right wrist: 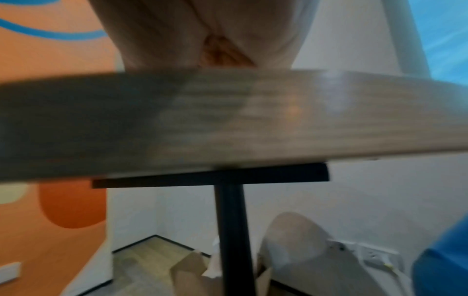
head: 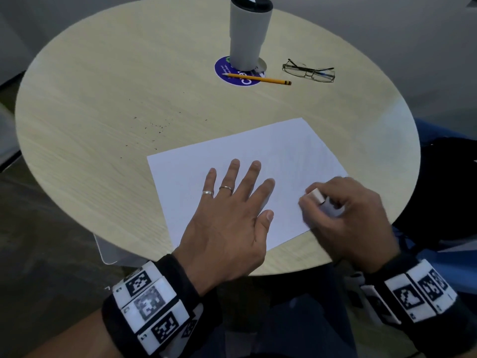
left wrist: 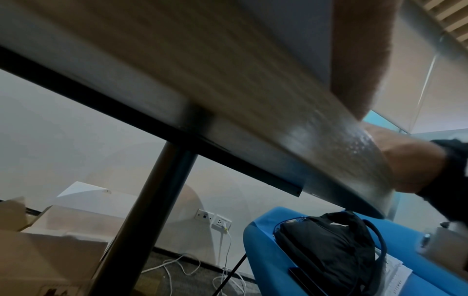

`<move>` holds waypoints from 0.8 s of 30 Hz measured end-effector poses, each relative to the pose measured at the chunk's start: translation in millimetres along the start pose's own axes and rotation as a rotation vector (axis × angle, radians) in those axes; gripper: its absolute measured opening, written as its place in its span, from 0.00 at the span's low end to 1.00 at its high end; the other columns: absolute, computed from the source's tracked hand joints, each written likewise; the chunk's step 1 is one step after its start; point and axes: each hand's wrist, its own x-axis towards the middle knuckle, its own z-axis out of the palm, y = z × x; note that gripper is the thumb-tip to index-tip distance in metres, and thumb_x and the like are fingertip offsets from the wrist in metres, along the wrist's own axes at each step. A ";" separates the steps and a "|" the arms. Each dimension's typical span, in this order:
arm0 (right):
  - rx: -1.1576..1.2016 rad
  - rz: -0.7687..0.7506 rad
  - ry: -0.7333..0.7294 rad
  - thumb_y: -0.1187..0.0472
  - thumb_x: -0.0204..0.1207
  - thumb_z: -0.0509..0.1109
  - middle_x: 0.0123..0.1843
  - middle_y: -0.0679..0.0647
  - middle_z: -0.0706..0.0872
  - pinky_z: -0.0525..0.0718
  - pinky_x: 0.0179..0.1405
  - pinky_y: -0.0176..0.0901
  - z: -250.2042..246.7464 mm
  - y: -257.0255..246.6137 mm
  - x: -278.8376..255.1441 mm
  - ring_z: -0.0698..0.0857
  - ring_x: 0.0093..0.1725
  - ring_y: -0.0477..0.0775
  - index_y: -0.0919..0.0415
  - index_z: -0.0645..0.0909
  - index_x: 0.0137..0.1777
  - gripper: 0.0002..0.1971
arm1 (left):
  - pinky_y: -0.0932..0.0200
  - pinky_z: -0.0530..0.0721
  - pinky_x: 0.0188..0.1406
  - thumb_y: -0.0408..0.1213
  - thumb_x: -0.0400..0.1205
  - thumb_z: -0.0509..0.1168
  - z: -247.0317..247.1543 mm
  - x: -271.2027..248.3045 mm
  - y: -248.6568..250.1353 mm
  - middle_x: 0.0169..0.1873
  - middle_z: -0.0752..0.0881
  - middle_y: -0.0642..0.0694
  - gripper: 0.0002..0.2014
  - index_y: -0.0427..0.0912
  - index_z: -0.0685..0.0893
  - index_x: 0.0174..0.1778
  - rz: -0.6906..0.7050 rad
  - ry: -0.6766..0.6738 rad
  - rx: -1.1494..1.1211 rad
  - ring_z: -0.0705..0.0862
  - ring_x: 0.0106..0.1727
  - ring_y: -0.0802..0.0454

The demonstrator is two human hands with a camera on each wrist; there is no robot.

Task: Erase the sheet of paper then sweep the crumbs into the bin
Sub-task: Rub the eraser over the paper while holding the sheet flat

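While the sheet of paper (head: 247, 177) is lying near the table's (head: 103, 104) near edge looking almost blank, I am judging the erasing to be close to done. My right hand (head: 348, 218) is gripping the eraser (head: 321, 200) on the sheet's right side; my left hand (head: 229, 215) is pressing flat with spread fingers, pinning it. Crumbs (head: 154, 126) are lying scattered far left, still waiting to be swept; no bin is showing clearly.

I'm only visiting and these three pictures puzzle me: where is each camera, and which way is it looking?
Head: on the head, looking down at the paper, left hand flat on it, right hand holding the eraser.
Left wrist: below the table edge, looking up; forearms show.
Right wrist: level with the rim; blurred palm shows.
All share the table.
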 end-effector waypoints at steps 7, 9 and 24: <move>0.036 0.108 0.052 0.64 0.78 0.80 0.33 0.49 0.85 0.82 0.44 0.55 -7.5 27.0 13.3 0.83 0.39 0.55 0.56 0.84 0.32 0.13 | 0.32 0.43 0.90 0.56 0.92 0.40 0.8 -0.6 -0.8 0.94 0.43 0.51 0.30 0.57 0.53 0.93 0.000 0.007 0.003 0.39 0.93 0.44; -0.018 0.088 0.070 0.65 0.78 0.79 0.34 0.50 0.85 0.82 0.43 0.57 -7.2 23.9 11.6 0.81 0.39 0.57 0.57 0.84 0.33 0.13 | 0.32 0.42 0.90 0.56 0.92 0.40 1.3 -0.7 -0.5 0.94 0.43 0.51 0.30 0.57 0.53 0.93 0.003 0.006 0.002 0.38 0.93 0.44; 0.021 -0.009 -0.016 0.65 0.76 0.80 0.34 0.48 0.86 0.79 0.42 0.50 1.1 1.2 -1.6 0.81 0.39 0.52 0.54 0.87 0.36 0.10 | 0.32 0.43 0.90 0.56 0.92 0.41 1.4 -1.5 -1.0 0.94 0.44 0.51 0.30 0.57 0.54 0.93 0.007 0.019 -0.005 0.39 0.94 0.44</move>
